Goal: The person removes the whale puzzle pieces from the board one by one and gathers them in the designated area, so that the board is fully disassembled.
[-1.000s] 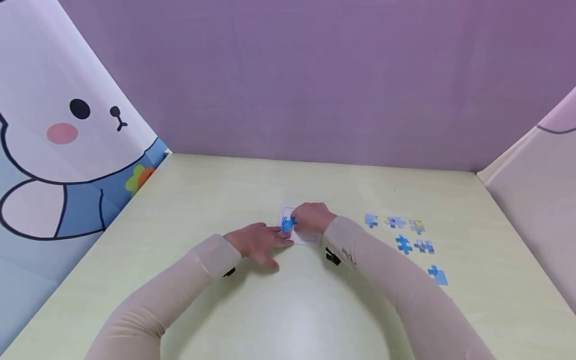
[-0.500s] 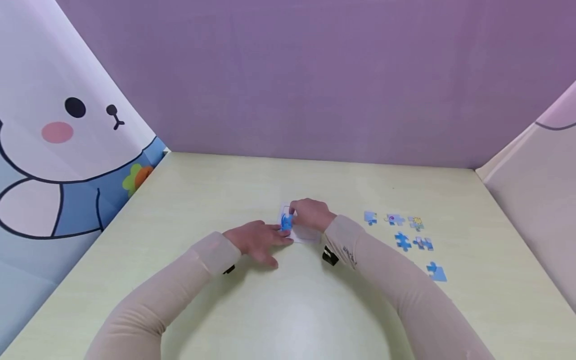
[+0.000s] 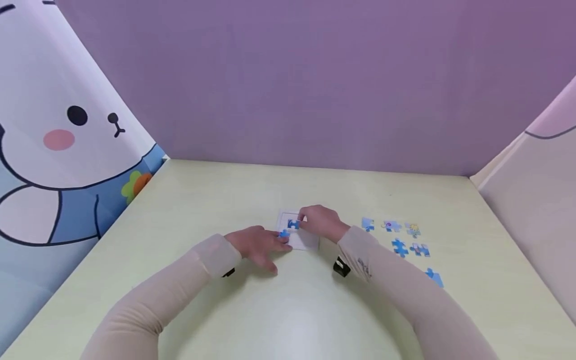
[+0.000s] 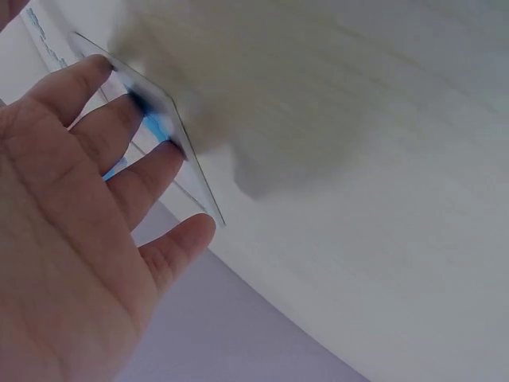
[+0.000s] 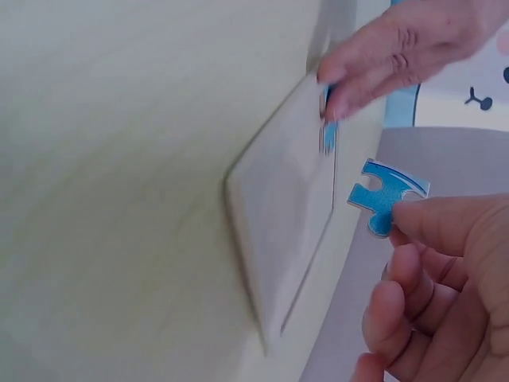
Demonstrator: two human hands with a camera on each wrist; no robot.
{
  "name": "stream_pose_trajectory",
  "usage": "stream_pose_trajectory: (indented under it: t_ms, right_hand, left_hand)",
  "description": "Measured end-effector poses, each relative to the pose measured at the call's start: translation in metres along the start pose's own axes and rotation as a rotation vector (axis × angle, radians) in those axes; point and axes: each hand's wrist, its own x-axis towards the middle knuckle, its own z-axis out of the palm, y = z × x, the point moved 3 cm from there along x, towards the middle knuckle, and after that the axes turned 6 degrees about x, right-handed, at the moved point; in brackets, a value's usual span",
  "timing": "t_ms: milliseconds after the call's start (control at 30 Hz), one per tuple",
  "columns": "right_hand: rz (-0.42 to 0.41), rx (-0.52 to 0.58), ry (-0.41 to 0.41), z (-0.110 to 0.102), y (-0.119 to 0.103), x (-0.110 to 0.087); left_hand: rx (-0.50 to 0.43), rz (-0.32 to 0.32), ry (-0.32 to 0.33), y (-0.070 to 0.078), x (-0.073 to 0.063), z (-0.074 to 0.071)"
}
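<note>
A small white puzzle board [image 3: 305,243] lies mid-table. Over it, my right hand [image 3: 321,220] pinches a blue jigsaw piece [image 5: 380,197] between thumb and fingers; in the right wrist view the piece is held up off the board. My left hand [image 3: 257,245] is spread at the board's left edge, fingers extended. Its fingertips press on another blue jigsaw piece [image 3: 284,233] in the lower left corner of the board, partly hidden by them. The left wrist view shows these fingertips along the board's edge [image 4: 195,171].
Several loose jigsaw pieces lie to the right, among them one with a yellow sun [image 3: 412,229], one with a purple swirl [image 3: 392,226] and a plain blue one [image 3: 399,247]. Another blue piece [image 3: 434,277] is partly behind the right sleeve. A purple backdrop [image 3: 315,90] stands behind the table.
The right hand has drawn its blue piece away from the piece under the left fingers, up and to the right. The left hand stays in place. The head view has shifted slightly.
</note>
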Motion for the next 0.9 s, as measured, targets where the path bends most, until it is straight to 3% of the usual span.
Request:
stream_pose_trajectory:
  t_ms: [400, 567, 733, 900]
  right_hand:
    - [0.03, 0.021, 0.036, -0.038, 0.055, -0.045]
    - [0.068, 0.061, 0.041, -0.048, 0.077, -0.057]
    - [0.092, 0.101, 0.041, -0.054, 0.09, -0.067]
    - [0.098, 0.095, 0.034, -0.063, 0.097, -0.078]
  left_hand:
    - [0.001, 0.007, 0.011, -0.003, 0.005, -0.004]
    - [-0.028, -0.018, 0.009, -0.005, 0.003, -0.006]
    - [-0.067, -0.032, 0.011, -0.003, 0.0, -0.006]
    - [-0.008, 0.012, 0.042, 0.003, -0.002, -0.008]
